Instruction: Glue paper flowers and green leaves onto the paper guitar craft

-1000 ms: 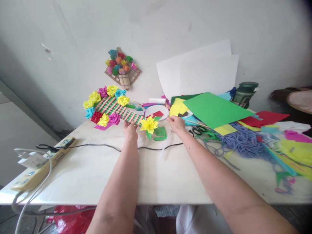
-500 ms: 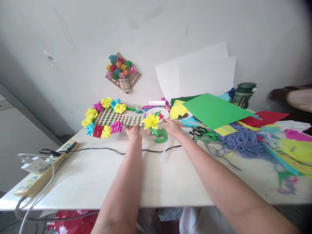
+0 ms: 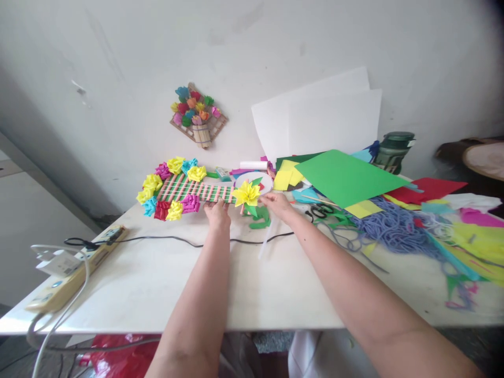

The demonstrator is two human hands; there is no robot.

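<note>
My left hand (image 3: 218,214) grips the lower edge of a craft piece (image 3: 177,189) made of pink sticks and white strands over green. Yellow, blue, pink and red paper flowers ring its wide left end. At the narrow right end sits a yellow paper flower (image 3: 246,194) with pointed petals and green leaves. My right hand (image 3: 279,205) is closed in a pinch at the right tip of this flower. Beneath the hands lie green paper scraps (image 3: 260,218) and a translucent white stick (image 3: 265,245). Behind the yellow flower is a white oval (image 3: 265,181).
A black cord (image 3: 165,238) crosses the table from a power strip (image 3: 79,273). To the right are scissors (image 3: 323,210), green paper (image 3: 346,178), tangled blue-purple yarn (image 3: 394,228) and a dark jar (image 3: 394,152). A stick-and-flower ornament (image 3: 201,135) hangs on the wall.
The craft piece has shifted slightly to the right in my left hand. My right fingertips have moved a little left, to the yellow flower's petal.
</note>
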